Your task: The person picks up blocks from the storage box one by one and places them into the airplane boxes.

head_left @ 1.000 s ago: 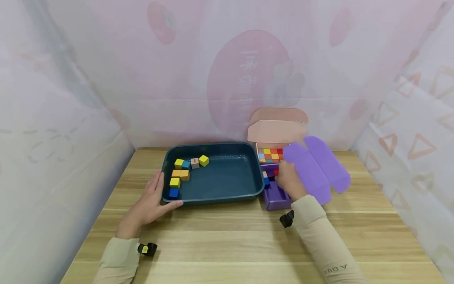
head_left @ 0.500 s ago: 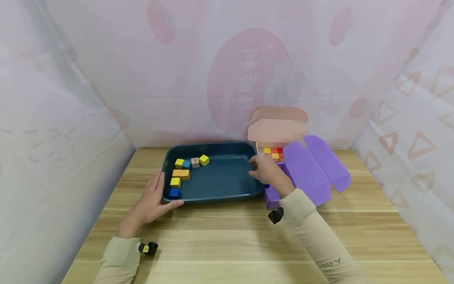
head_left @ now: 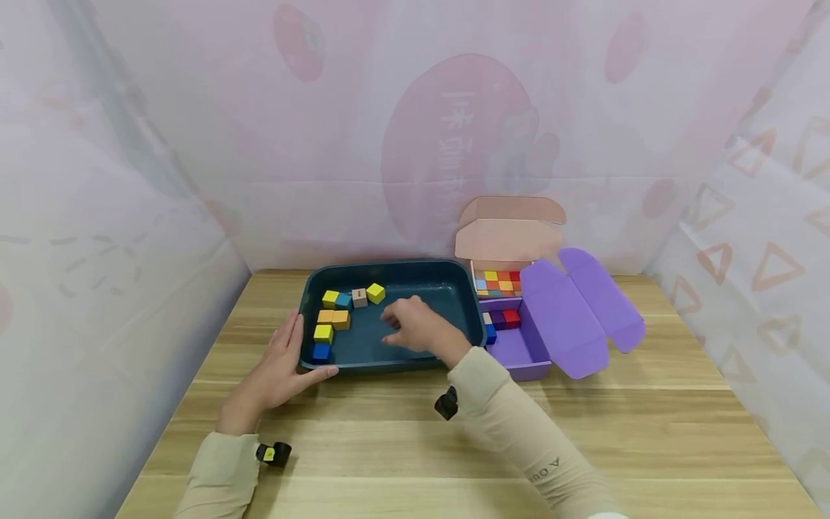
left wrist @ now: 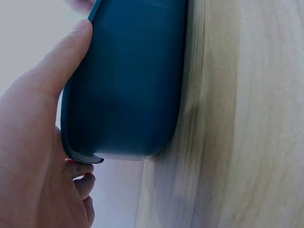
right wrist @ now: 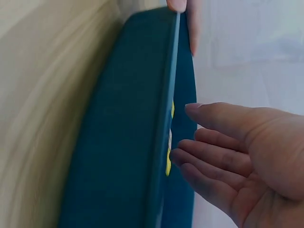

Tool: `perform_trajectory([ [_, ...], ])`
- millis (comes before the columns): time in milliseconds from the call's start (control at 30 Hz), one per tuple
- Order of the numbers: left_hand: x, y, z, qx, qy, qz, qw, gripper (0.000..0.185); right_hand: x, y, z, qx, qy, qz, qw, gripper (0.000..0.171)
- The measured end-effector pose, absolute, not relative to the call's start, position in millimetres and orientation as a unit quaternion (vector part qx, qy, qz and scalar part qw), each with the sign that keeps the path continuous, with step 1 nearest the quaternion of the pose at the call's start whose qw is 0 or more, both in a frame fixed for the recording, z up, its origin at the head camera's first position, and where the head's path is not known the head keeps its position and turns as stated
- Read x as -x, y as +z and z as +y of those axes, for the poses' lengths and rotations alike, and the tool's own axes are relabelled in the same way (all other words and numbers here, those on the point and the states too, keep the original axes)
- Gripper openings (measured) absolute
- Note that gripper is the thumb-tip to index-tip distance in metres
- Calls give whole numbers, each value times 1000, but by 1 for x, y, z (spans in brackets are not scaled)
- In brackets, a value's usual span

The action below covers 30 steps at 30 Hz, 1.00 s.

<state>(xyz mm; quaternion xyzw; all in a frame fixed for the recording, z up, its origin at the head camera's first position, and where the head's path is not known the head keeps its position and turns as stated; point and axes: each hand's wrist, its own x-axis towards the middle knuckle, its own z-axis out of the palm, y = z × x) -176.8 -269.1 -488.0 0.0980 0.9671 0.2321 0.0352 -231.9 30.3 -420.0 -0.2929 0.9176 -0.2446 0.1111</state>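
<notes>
Here the left hand (head_left: 275, 371) braces the tray (head_left: 415, 268) rim, fingers straight; right hand (head_left: 418, 329) hovers inside, fingers loosely spread, bare floor beneath.

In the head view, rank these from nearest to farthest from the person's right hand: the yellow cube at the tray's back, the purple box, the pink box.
From the right hand:
1. Yellow cube, just behind-left, in the tray.
2. Purple box, to the right.
3. Pink box, farther back-right.

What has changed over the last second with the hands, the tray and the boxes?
The right hand left the purple box and swung left over the tray; its fingers now look relaxed, with no block visible in them. The left hand stayed on the tray's left corner. The blocks and the pink box did not move.
</notes>
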Motion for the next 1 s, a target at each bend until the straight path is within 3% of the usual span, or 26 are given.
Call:
perform_trajectory([
  [500, 177, -489, -270, -108, 240, 964, 28, 128, 232, -442, -34, 342, -249, 898, 120, 43],
  [1000, 177, -489, -270, -109, 236, 965, 27, 128, 241, -467, -73, 313, -253, 907, 124, 34],
])
